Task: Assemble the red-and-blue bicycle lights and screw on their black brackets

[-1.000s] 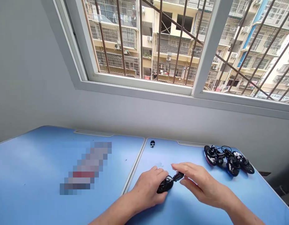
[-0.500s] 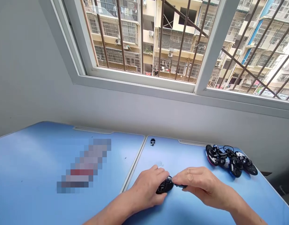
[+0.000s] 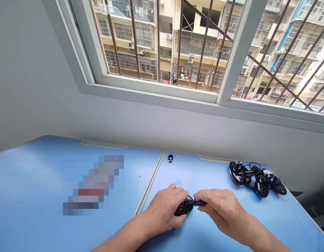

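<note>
On the blue table's right panel, my left hand is wrapped round a black oval device, its thumb at the near edge and fingers over the far side. A thin dark cable loops along the device's top. Just to the right, my right hand pinches a short black connector, which points left and touches or nearly touches the device's right edge. The exact contact between the two is too small to make out.
Several black oval devices with tangled cables lie at the right back. A small black ring-shaped part is near the table's back edge. A blurred item lies on the left panel. Behind stands a barred window.
My right hand has turned slightly, and the black connector between its fingers now shows more fully. My left hand keeps its hold on the device.
</note>
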Demonstrator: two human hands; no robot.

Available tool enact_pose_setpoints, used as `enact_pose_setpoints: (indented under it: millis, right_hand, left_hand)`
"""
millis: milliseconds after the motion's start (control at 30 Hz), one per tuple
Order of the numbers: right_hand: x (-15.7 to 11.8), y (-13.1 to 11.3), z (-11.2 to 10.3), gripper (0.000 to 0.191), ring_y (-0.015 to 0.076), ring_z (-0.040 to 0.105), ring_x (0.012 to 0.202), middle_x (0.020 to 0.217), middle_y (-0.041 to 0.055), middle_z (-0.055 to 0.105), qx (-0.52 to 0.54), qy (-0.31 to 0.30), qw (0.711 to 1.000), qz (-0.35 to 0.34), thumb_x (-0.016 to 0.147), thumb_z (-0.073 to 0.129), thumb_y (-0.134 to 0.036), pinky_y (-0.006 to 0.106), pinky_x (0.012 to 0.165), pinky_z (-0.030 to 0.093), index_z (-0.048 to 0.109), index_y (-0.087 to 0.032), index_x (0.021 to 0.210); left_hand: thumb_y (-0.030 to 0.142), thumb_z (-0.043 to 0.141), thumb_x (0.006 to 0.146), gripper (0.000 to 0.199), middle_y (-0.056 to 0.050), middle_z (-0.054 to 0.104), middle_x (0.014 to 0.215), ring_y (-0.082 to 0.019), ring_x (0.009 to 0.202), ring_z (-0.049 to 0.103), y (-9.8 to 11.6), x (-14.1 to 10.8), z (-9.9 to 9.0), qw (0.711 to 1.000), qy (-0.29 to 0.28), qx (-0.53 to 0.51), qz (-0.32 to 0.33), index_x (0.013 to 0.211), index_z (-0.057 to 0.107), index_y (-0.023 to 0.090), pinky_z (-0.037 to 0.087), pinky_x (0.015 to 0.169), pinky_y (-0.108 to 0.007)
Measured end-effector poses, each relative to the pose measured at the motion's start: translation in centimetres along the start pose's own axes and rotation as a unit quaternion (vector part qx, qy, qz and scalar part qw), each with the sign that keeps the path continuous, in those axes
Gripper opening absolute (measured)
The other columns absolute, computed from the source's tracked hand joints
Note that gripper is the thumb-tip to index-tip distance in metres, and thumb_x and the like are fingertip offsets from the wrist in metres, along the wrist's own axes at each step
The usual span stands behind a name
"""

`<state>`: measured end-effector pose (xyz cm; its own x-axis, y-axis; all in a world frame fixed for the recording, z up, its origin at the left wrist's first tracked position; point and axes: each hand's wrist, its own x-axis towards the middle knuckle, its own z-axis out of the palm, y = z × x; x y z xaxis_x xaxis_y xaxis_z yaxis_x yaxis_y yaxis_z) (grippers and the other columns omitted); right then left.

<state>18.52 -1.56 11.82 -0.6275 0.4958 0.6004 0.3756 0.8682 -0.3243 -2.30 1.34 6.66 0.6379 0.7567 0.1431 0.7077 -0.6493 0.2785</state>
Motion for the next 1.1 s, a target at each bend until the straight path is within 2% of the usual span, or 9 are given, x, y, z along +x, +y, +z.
enact_pose_setpoints:
  millis: [167,300,467,633,733,800,867,967,1100]
  right_hand:
    - [-0.1,-0.5,1.1,0.011,0.0118,0.045,0.050,0.063,-0.0023,0.055,-0.068,0.066,0.995,0.034,0.099,0.042,-0.016,0.022,0.048,0.038,0.050,-0.020,0.105]
    - [-0.1,-1.0,1.9,0.009,0.0116,0.048,0.051,0.064,-0.0013,0.057,-0.094,0.110,0.989,0.035,0.099,0.042,-0.016,0.021,0.050,0.041,0.049,-0.019,0.103]
    - [-0.2,-0.5,2.6,0.009,0.0129,0.054,0.055,0.070,0.0018,0.063,-0.106,0.133,0.985,0.034,0.098,0.044,-0.017,0.022,0.053,0.045,0.050,-0.018,0.105]
    - [0.2,0.6,1.4,0.011,0.0145,0.061,0.064,0.078,0.0035,0.069,-0.033,0.073,0.997,0.014,0.098,0.049,-0.027,0.024,0.060,0.051,0.053,-0.020,0.105]
    - [0.2,0.7,0.0,0.024,0.0154,0.065,0.077,0.097,0.0059,0.072,0.016,0.010,1.000,0.017,0.098,0.047,-0.023,0.026,0.069,0.053,0.051,-0.022,0.121]
    - [0.0,0.7,-0.9,0.039,0.0157,0.066,0.086,0.110,0.0070,0.070,0.039,-0.023,0.999,0.028,0.098,0.045,-0.016,0.028,0.075,0.053,0.042,-0.025,0.136]
    - [-0.1,0.8,-1.4,0.048,0.0159,0.066,0.092,0.114,0.0069,0.069,0.058,-0.052,0.996,0.037,0.096,0.045,-0.013,0.028,0.078,0.053,0.036,-0.026,0.142]
    - [0.0,1.1,-1.4,0.042,0.0152,0.066,0.093,0.110,0.0046,0.071,0.096,-0.086,0.990,0.054,0.095,0.048,-0.012,0.027,0.081,0.052,0.046,-0.027,0.134]
    - [0.2,1.2,-0.8,0.022,0.0141,0.065,0.080,0.093,0.0037,0.073,0.108,-0.083,0.989,0.066,0.095,0.051,-0.015,0.024,0.073,0.051,0.059,-0.022,0.114]
  left_hand:
    - [0.016,0.058,0.067,0.024,0.001,0.065,0.083,-0.021,0.074,0.052,0.1,0.0,0.2,1.000,0.007,0.000,-0.006,0.090,0.059,0.024,0.040,0.061,-0.029]
    - [0.017,0.058,0.068,0.016,0.000,0.065,0.082,-0.020,0.073,0.052,0.1,0.0,0.4,1.000,0.018,0.018,-0.007,0.083,0.056,0.022,0.039,0.060,-0.029]
    - [0.016,0.057,0.068,0.017,0.000,0.066,0.084,-0.021,0.073,0.053,0.0,0.0,0.6,0.999,0.021,0.028,-0.008,0.084,0.056,0.022,0.040,0.062,-0.030]
    - [0.015,0.056,0.065,0.022,-0.001,0.066,0.083,-0.021,0.074,0.054,-0.3,-0.1,0.7,0.999,0.018,0.021,-0.018,0.086,0.058,0.023,0.039,0.061,-0.029]
    - [0.016,0.056,0.066,0.024,0.000,0.067,0.083,-0.021,0.074,0.054,-0.2,-0.1,0.5,1.000,0.014,0.009,-0.018,0.088,0.059,0.024,0.040,0.061,-0.029]
    - [0.016,0.057,0.066,0.023,0.001,0.067,0.084,-0.021,0.074,0.054,-0.2,-0.1,0.3,1.000,0.009,0.004,-0.016,0.088,0.059,0.024,0.041,0.061,-0.029]
    - [0.017,0.057,0.065,0.024,0.001,0.067,0.086,-0.021,0.076,0.055,-0.1,-0.1,0.2,1.000,0.004,-0.002,-0.014,0.089,0.059,0.024,0.042,0.063,-0.030]
    - [0.017,0.057,0.065,0.029,0.000,0.067,0.089,-0.022,0.078,0.055,-0.1,-0.1,0.1,1.000,0.000,-0.015,-0.013,0.093,0.060,0.024,0.043,0.063,-0.030]
    - [0.017,0.057,0.066,0.029,0.001,0.066,0.087,-0.022,0.078,0.055,-0.1,-0.1,0.2,1.000,-0.005,-0.020,-0.012,0.094,0.059,0.025,0.042,0.064,-0.030]
